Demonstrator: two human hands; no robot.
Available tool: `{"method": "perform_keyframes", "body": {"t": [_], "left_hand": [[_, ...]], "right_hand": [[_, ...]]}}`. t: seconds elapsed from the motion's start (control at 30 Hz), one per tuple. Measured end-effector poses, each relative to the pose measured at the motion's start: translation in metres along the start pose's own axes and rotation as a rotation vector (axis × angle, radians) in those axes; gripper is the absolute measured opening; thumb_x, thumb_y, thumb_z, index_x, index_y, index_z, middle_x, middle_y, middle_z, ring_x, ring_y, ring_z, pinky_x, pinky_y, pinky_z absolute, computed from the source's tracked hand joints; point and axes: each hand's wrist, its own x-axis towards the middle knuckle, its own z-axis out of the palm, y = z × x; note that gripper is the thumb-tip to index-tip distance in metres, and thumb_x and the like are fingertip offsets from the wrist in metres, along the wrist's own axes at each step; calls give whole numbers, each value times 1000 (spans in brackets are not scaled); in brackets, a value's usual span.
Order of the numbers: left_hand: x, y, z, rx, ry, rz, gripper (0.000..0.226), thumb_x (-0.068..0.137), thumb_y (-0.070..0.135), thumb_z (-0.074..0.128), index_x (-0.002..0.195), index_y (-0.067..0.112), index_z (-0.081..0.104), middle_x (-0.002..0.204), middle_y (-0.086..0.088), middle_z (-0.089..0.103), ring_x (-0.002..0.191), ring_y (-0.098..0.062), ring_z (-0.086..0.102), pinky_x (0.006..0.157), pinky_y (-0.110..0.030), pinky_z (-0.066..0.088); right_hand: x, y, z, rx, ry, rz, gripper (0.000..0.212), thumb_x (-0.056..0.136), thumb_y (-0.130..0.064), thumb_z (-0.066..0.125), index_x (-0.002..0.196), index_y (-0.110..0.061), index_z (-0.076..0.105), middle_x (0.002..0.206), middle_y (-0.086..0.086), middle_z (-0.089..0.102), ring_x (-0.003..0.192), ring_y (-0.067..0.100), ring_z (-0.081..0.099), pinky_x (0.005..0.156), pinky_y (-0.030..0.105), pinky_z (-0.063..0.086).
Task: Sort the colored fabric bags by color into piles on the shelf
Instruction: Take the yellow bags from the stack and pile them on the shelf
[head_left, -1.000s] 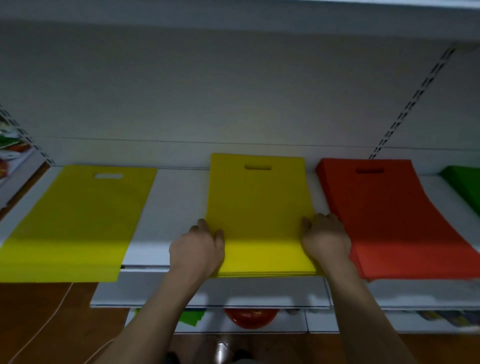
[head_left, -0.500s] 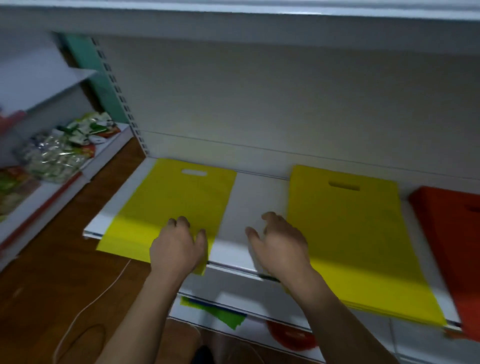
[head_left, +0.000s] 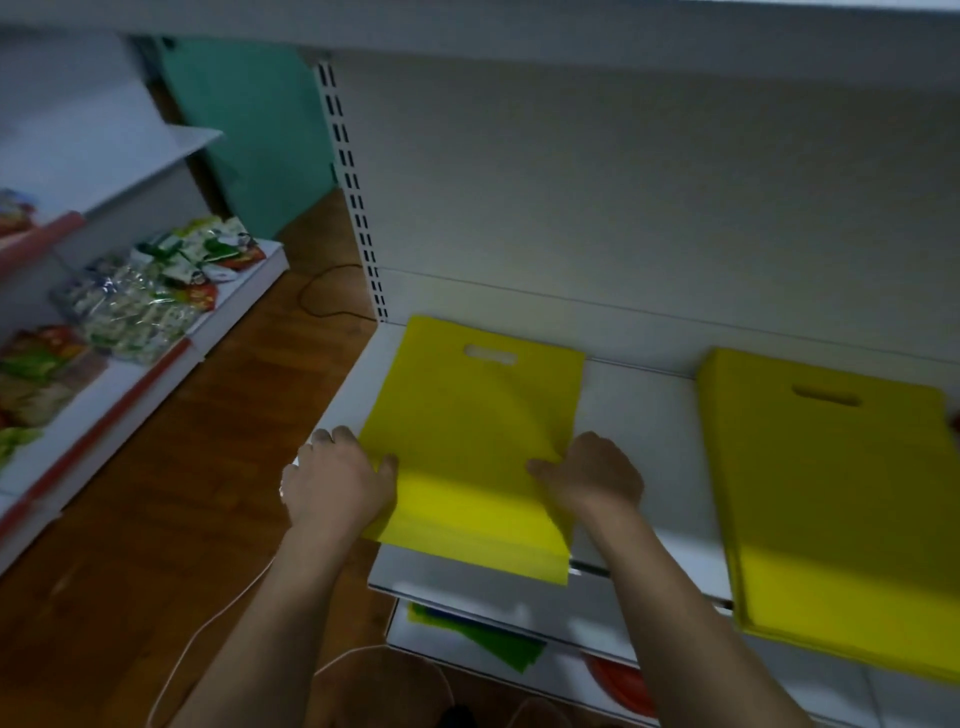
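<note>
Writing: none readable; snack packets (head_left: 150, 291) on the side rack too blurred to make out.
Single yellow bag (head_left: 467, 441): flat at the left end of the white shelf (head_left: 634, 410), handle cut-out toward the back wall, front edge hanging past the shelf lip.
Left hand (head_left: 337, 480): at the bag's left edge, thumb on the fabric; whether the curled fingers grip cannot tell.
Right hand (head_left: 592, 475): at the right edge, fingers curled, fabric puckered beside them; looks pinched.
Yellow pile (head_left: 841, 499): to the right, apart, also overhanging.
Room: bare shelf strip between bag and pile; wood floor (head_left: 156, 493) left.
</note>
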Motion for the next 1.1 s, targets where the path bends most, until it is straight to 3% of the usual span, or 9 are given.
{"method": "perform_keyframes", "body": {"t": [0.13, 0.23, 0.37, 0.47, 0.6, 0.77, 0.93, 1.0, 1.1], "left_hand": [[8, 0, -1, -5, -40, 72, 59, 92, 53, 52, 124, 4, 46, 122, -13, 55, 113, -31, 54, 90, -39, 43], [18, -2, 5, -147, -100, 89, 46, 90, 49, 58, 105, 7, 50, 104, -12, 59, 99, -32, 59, 81, -36, 46], [30, -1, 8, -228, -175, 121, 35, 92, 45, 56, 86, 11, 49, 86, -10, 58, 82, -29, 59, 69, -32, 46], [28, 12, 4, -253, -207, 229, 32, 94, 38, 54, 73, 13, 51, 71, -7, 54, 69, -25, 55, 62, -29, 43], [3, 52, -10, -334, -93, 380, 41, 92, 31, 57, 57, 17, 40, 58, -2, 41, 62, -27, 47, 53, -27, 29], [-41, 125, -17, -421, -45, 482, 42, 92, 34, 57, 56, 18, 41, 53, 0, 43, 55, -20, 45, 49, -25, 25], [-90, 204, -4, -401, -50, 596, 40, 94, 40, 53, 61, 20, 43, 56, 3, 47, 63, -23, 52, 52, -28, 29], [-110, 240, 6, -343, -64, 679, 41, 96, 43, 49, 63, 21, 41, 60, 3, 45, 72, -28, 56, 58, -30, 30], [-131, 275, 26, -209, -51, 716, 37, 97, 45, 43, 71, 19, 45, 73, -4, 55, 77, -30, 60, 64, -31, 36]], "right_hand": [[4, 7, -5, 71, -21, 32, 37, 83, -50, 66, 92, -16, 57, 110, 11, 64, 103, 30, 60, 71, 31, 41], [5, 9, -4, 114, 1, 29, 34, 83, -42, 67, 100, -14, 57, 108, 10, 62, 97, 30, 59, 70, 31, 40], [4, 18, -9, 312, 0, 49, 41, 81, -31, 73, 102, -14, 42, 91, 5, 52, 72, 20, 49, 65, 34, 41], [0, 31, -22, 204, 89, -26, 36, 87, -35, 66, 109, -12, 50, 100, 9, 59, 88, 29, 57, 71, 36, 43], [-12, 63, -57, -80, 330, -96, 35, 101, -40, 39, 107, -10, 55, 113, 15, 61, 105, 33, 56, 73, 37, 36], [-26, 142, -101, -143, 460, -44, 31, 99, -44, 40, 82, -18, 41, 100, 18, 63, 97, 36, 59, 67, 38, 37], [-31, 244, -131, -72, 584, 12, 36, 96, -40, 50, 73, -14, 41, 81, 23, 61, 83, 40, 60, 59, 36, 26], [-28, 283, -139, -41, 578, 55, 37, 95, -39, 52, 72, -12, 43, 79, 23, 60, 81, 40, 59, 58, 34, 25], [-12, 334, -137, -41, 422, 151, 36, 96, -44, 48, 81, -11, 48, 88, 20, 61, 89, 38, 60, 61, 36, 35]]}}
